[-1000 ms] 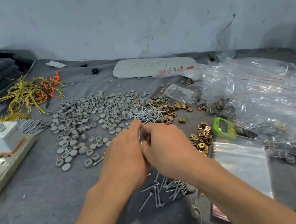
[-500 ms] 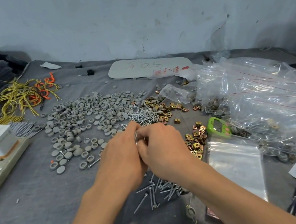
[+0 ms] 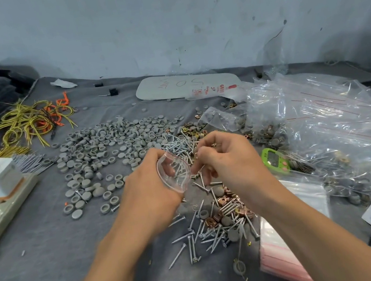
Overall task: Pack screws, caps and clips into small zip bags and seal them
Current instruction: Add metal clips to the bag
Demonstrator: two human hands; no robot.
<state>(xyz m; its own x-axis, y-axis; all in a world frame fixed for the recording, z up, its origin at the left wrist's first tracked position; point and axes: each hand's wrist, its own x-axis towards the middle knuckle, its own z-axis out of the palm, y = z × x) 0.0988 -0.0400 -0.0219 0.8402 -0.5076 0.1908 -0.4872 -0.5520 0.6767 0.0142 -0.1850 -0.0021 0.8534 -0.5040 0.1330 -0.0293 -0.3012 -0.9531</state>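
Grey caps beyond the left hand, loose screws beneath, left hand grasping open zip bag, right hand curled at its mouth, hold unclear

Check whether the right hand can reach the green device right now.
Probably yes: the green device lies uncovered just beside the right hand, nothing between them, though its fingers are curled.

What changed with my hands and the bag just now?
The hands parted: the right hand moved right, off the bag, fingers curled; the left hand keeps its grip on the bag, whose mouth now gapes open with screws inside. The caps, clips and loose screws lie as before.
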